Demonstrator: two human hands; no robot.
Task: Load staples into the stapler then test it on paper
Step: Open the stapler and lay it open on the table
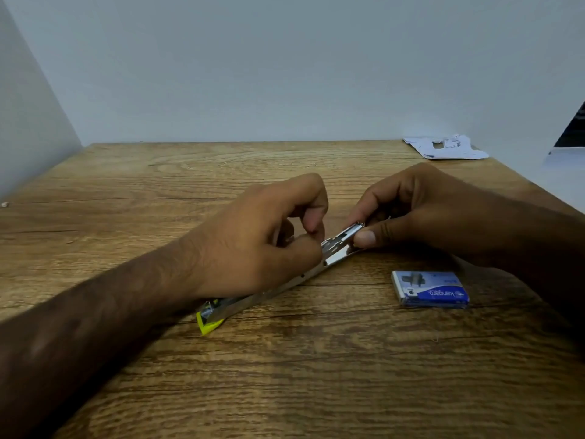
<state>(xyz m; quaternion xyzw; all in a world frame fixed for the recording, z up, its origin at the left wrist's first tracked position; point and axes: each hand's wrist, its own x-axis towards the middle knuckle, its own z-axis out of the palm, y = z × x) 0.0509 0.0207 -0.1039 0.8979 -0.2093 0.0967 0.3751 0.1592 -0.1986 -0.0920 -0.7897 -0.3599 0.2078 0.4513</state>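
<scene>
A stapler (pixel 278 288) with a silver metal channel and a yellow-green rear end lies opened out diagonally on the wooden table (pixel 285 375). My left hand (pixel 253 245) lies over its middle, with curled fingers pinching at the metal magazine. My right hand (pixel 411 210) pinches the far metal tip of the stapler between thumb and fingers. A blue staple box (pixel 430 289) lies flat to the right of the stapler, apart from both hands. Crumpled white paper (pixel 446 147) rests at the table's far right corner.
Pale walls close the table at the back and on the left. A dark object (pixel 574 128) shows at the right edge beyond the table. A tiny white scrap (pixel 4 204) lies at the far left edge.
</scene>
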